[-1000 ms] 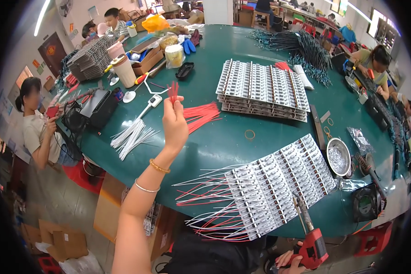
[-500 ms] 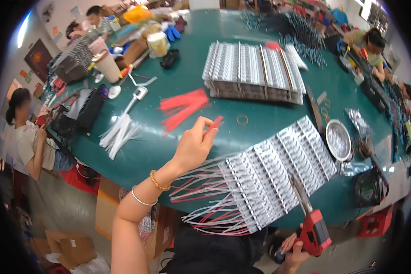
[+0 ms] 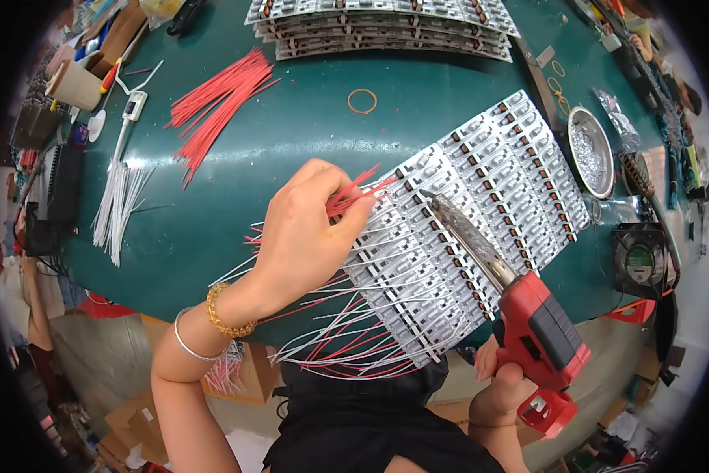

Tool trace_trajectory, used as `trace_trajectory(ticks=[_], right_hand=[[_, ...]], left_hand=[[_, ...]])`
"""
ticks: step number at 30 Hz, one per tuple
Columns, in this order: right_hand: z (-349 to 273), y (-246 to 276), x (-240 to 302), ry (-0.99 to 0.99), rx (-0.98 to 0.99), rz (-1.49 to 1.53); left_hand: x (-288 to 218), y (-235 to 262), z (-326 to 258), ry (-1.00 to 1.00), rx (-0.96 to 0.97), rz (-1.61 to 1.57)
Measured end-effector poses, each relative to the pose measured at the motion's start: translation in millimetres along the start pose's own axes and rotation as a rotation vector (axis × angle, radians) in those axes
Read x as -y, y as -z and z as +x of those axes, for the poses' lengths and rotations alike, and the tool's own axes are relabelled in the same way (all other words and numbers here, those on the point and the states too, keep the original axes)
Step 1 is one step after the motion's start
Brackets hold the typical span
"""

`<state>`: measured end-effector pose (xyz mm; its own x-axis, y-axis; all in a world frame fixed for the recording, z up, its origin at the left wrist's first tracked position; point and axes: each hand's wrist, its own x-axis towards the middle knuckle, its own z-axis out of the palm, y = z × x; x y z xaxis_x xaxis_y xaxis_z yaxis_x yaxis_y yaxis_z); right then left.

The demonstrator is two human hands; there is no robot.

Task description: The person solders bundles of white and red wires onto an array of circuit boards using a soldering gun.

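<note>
A small bunch of red wires (image 3: 340,205) is pinched in my left hand (image 3: 305,229), held over the upper left corner of a circuit board panel (image 3: 488,181). The tips of those wires reach the panel's edge; whether they touch it I cannot tell. My right hand (image 3: 506,388) grips a red and black soldering gun (image 3: 539,327) by its handle. The gun's dark tip points up and left above the panel, near the wire ends but apart from them. White and red wires (image 3: 346,335) fan out from the panel's left edge.
Loose red wires (image 3: 220,98) and white wires (image 3: 119,209) lie to the left. A stack of panels (image 3: 386,39) stands at the back. A rubber band (image 3: 362,101) lies before it. At right are a metal bar (image 3: 534,75), a bowl (image 3: 573,150) of silvery bits and a fan (image 3: 638,256).
My left hand has brought the red wires to the panel's upper left corner. My right hand has raised the soldering gun, its tip now nearer that corner. The view has tilted down.
</note>
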<state>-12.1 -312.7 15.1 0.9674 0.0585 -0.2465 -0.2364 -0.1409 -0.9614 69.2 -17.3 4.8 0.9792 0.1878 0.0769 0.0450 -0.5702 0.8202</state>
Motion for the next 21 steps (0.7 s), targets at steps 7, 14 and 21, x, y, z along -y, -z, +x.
trace_trajectory(ticks=[7, 14, 21], right_hand=[[12.7, -10.4, 11.5, -0.266, 0.020, 0.201], [21.4, -16.2, -10.3, 0.124, -0.003, 0.011], [4.9, 18.6, -34.5, 0.006, 0.019, -0.273]], left_hand=[[3.2, -4.4, 1.8, 0.069, 0.005, -0.061], [5.7, -3.4, 7.9, 0.053, 0.014, -0.082], [7.7, -0.9, 8.8, 0.046, 0.033, -0.043]])
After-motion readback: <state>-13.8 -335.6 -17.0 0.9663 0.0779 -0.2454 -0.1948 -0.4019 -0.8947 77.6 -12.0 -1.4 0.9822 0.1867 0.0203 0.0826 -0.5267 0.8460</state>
